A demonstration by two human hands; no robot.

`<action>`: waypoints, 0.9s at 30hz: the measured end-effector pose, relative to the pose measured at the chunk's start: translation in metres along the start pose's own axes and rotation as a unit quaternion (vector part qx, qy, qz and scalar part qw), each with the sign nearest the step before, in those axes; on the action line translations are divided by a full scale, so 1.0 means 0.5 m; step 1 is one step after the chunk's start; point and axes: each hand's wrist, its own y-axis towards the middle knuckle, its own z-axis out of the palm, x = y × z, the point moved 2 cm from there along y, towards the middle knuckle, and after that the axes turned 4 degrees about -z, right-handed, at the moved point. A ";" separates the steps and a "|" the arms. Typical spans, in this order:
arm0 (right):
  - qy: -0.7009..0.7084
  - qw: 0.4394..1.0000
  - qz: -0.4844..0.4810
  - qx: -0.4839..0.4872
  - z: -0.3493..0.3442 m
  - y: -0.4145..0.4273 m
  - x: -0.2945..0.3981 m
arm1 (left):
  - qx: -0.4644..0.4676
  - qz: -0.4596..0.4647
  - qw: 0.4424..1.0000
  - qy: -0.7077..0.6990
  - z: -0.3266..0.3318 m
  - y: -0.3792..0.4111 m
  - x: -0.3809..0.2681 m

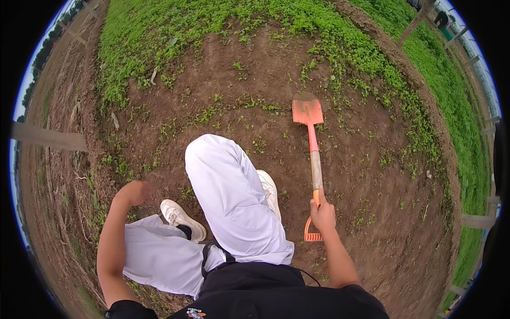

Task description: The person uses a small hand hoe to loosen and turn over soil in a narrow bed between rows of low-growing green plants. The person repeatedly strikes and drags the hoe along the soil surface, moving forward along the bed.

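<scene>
A short-handled shovel [315,167] with an orange-red blade and socket, a wooden shaft and an orange D-grip lies to my right, its blade pointing away from me. My right hand [323,215] is closed around the shaft just above the D-grip. Some soil shows on the blade's tip, and I cannot tell whether the tip is in the ground. My left hand [135,193] hangs in the air left of my knees, blurred, with its fingers curled; nothing shows in it. Both white shoes [183,218] are on brown soil [247,79] with scattered small green seedlings.
Dense low green plants [191,16] cover the ground ahead. A raised soil ridge [430,107] runs along the right, with another green bed beyond. Concrete posts [50,136] stand at the left and right. A person [441,19] bends over at the far upper right.
</scene>
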 end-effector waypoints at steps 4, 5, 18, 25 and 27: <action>0.043 0.996 -0.040 -0.067 -0.017 0.228 0.096 | -0.100 0.026 0.994 -0.015 -0.114 -0.088 -0.080; 0.060 0.994 -0.045 -0.083 -0.025 0.292 0.120 | -0.108 0.023 0.994 -0.017 -0.142 -0.109 -0.105; 0.050 0.989 -0.028 -0.134 -0.041 0.741 0.364 | -0.128 0.010 0.991 -0.050 -0.223 -0.142 -0.101; 0.080 0.994 0.040 -0.070 -0.069 0.773 0.127 | -0.116 0.152 0.972 -0.134 -0.249 -0.110 -0.105; 0.247 0.962 0.113 0.027 0.030 0.685 0.099 | -0.120 0.199 0.965 -0.123 -0.227 -0.100 -0.097</action>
